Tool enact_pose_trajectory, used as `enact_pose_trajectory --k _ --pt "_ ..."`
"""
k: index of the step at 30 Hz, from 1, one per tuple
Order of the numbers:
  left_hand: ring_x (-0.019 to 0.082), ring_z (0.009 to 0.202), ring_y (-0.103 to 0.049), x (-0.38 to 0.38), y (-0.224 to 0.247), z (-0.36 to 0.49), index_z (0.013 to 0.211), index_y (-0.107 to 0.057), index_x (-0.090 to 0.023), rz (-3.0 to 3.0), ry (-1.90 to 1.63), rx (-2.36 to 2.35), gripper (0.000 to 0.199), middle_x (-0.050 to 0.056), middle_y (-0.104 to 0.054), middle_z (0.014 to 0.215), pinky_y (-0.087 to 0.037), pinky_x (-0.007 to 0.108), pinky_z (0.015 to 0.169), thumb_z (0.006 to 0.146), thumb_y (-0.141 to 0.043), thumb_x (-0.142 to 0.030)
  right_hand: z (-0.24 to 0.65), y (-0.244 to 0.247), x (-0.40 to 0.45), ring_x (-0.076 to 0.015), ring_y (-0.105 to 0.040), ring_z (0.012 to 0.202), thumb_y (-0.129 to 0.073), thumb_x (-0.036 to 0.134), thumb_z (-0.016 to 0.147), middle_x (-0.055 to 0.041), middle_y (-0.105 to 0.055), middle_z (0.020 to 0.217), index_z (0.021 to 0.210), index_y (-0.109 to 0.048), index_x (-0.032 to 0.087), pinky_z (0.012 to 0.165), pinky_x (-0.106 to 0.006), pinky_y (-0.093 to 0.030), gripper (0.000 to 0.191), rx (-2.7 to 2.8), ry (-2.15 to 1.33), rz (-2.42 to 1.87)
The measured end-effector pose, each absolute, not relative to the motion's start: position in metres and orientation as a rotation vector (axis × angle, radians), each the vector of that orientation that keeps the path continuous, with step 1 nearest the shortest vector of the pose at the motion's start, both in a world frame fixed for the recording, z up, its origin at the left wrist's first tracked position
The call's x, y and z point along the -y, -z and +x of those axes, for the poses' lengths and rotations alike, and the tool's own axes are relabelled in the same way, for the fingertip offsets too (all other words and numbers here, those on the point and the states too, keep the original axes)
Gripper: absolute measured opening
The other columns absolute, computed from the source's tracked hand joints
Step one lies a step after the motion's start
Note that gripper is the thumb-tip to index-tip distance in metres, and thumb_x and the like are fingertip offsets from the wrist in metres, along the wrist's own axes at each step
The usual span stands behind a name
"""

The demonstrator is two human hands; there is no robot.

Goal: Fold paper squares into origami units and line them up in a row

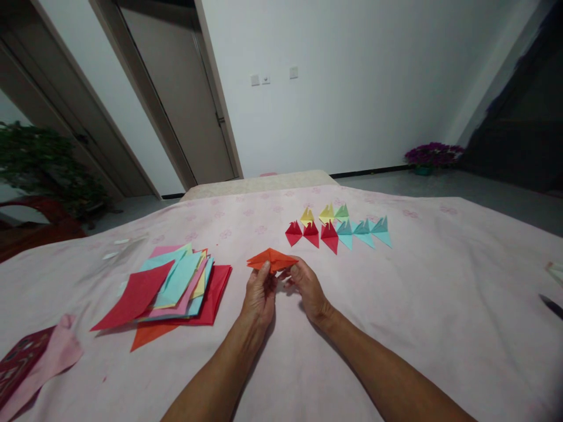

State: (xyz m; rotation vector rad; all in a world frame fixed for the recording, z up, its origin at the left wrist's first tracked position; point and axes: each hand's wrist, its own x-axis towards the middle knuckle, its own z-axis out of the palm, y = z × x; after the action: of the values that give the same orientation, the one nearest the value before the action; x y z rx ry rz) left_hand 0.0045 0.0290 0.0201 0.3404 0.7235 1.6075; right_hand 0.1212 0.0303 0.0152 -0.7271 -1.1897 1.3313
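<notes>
A folded piece of orange origami paper (271,258), diamond-like with points to left and right, is held up just above the pink tablecloth. My left hand (262,290) pinches its lower middle with the thumb on top. At its right point, my right hand (307,287) grips the tip between thumb and fingers. Beyond my hands stand folded paper cranes in rows: red cranes (311,233), light blue cranes (363,232), yellow cranes (326,213) and a green crane (342,212).
Left of my hands lies a loose stack of coloured paper sheets (176,287). A dark red patterned object (24,357) and a pink cloth-like piece (61,351) are at the near left. A dark pointed object (552,306) lies at the right edge. The tablecloth (417,281) has a flower print.
</notes>
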Motion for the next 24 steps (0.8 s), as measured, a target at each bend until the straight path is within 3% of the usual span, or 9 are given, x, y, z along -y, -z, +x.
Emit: enact_pose_trajectory --k 4,8,14,19,24 --pt "0.016 0.088 -0.067 -0.024 -0.021 0.011 0.094 -0.069 -0.017 0.413 -1.559 -0.616 0.031 0.003 -0.073 0.094 -0.050 0.027 0.082 0.068 -0.084 -0.026 0.113 -0.014 -0.030 -0.0178 -0.061 0.072 -0.079 0.038 0.068 -0.0042 -0.069 0.088 0.100 -0.066 0.019 0.061 -0.029 -0.048 0.039 1.225 -1.207 -0.853" --pt "0.016 0.092 -0.067 -0.020 -0.018 0.018 0.097 -0.068 -0.017 0.465 -1.514 -0.573 0.034 0.004 -0.073 0.096 -0.048 0.029 0.091 0.070 -0.084 -0.029 0.106 -0.018 -0.029 -0.0182 -0.062 0.074 -0.076 0.033 0.071 -0.0035 -0.070 0.082 0.087 -0.068 0.017 0.071 -0.032 -0.050 0.023 1.142 -1.064 -0.908" --pt "0.013 0.080 -0.064 -0.023 -0.011 0.014 0.099 -0.064 -0.017 0.662 -1.468 -0.853 0.040 0.005 -0.069 0.098 -0.049 0.026 0.079 0.068 -0.083 -0.033 0.119 -0.022 -0.033 -0.0161 -0.059 0.071 -0.066 0.032 0.081 -0.0016 -0.063 0.076 0.078 -0.067 0.019 0.067 -0.029 -0.048 0.013 1.232 -0.738 -0.989" --pt "0.019 0.090 -0.061 -0.025 -0.022 -0.010 0.124 -0.057 -0.025 1.510 -1.737 -1.491 0.060 0.011 -0.057 0.130 -0.049 0.031 0.077 0.069 -0.081 -0.029 0.146 -0.024 -0.038 -0.0195 -0.058 0.080 -0.052 0.032 0.094 -0.0069 -0.064 0.082 0.091 -0.069 0.022 0.073 -0.033 -0.047 0.021 1.825 -0.285 -0.999" --pt "0.021 0.094 -0.062 -0.028 -0.022 -0.029 0.105 -0.069 -0.026 2.225 -1.319 -1.360 0.022 0.007 -0.069 0.106 -0.048 0.032 0.084 0.086 -0.062 -0.020 0.147 -0.020 -0.039 -0.0188 -0.057 0.078 -0.045 0.029 0.099 -0.0073 -0.065 0.083 0.092 -0.069 0.020 0.072 -0.031 -0.041 0.027 2.148 0.032 -1.055"
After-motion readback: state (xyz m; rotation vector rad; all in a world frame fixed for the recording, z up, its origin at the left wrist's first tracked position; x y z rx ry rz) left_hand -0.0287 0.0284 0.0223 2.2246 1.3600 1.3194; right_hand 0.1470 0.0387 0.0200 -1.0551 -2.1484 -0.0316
